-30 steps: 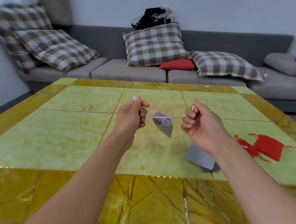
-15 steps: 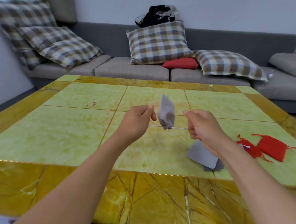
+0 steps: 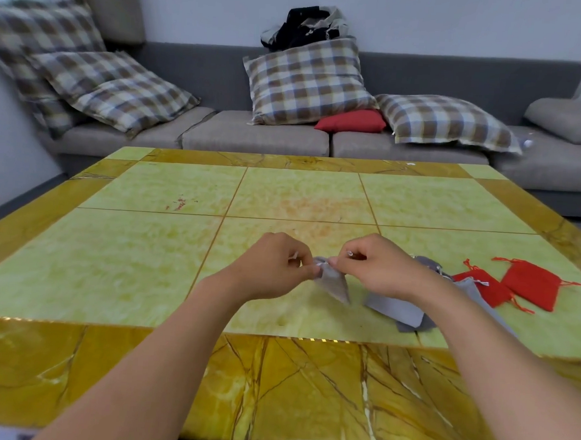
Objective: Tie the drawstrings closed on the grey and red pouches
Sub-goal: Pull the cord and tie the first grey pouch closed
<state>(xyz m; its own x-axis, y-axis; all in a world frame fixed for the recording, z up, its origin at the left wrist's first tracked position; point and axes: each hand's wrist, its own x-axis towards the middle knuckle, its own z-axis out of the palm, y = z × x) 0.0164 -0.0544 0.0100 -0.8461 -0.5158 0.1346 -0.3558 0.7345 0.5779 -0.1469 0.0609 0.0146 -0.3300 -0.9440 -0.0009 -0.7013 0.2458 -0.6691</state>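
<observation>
Tabletop (image 3: 138, 265): green marble panels in a yellow-brown veined border; it carries all the pouches.
Room: a grey sofa (image 3: 259, 141) runs behind the tabletop, with plaid cushions (image 3: 306, 82), a red cushion (image 3: 353, 120) and a dark bundle (image 3: 306, 25) on its back.
Held pouch (image 3: 333, 282): grey, between your two hands above the tabletop's near middle; its gathered mouth points up and left at your fingertips, and its long axis slants down to the right.
Contents: you cannot tell what any pouch holds.
Left hand (image 3: 273, 269): fingers curled, pinching the cord at the pouch mouth.
Right hand (image 3: 377, 268): fingers curled, pinching the cord from the other side.
Grey pile (image 3: 399, 309): flat pouches overlapping, under your right forearm.
Red pouches (image 3: 531, 283): two, lying flat to the right of the grey pile.
</observation>
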